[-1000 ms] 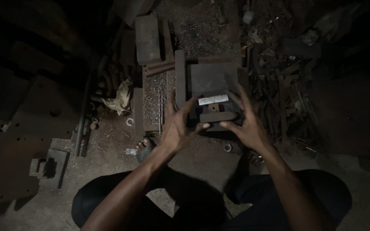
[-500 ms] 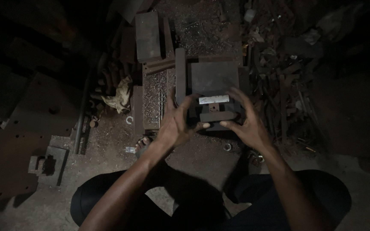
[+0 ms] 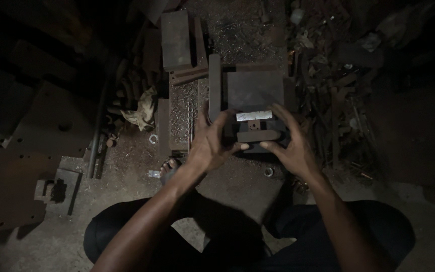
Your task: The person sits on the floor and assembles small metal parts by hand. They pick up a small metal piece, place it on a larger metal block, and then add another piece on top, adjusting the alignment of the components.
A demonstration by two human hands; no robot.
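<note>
A: Hands?
B: Left hand and right hand both wrapped round a dark metal block, fingers curled on its sides, thumbs at the near edge. Gripping it, one hand per side.
A: Where's the block?
B: On the dirt floor in front of the knees, just below a flat steel plate, touching it as far as I can tell. Bright metal strip on its top.
A: Around it?
B: Upright steel bar left of the plate, crumpled rag further left, scrap pile to the right. Small ring by the right wrist. Very dark.
</note>
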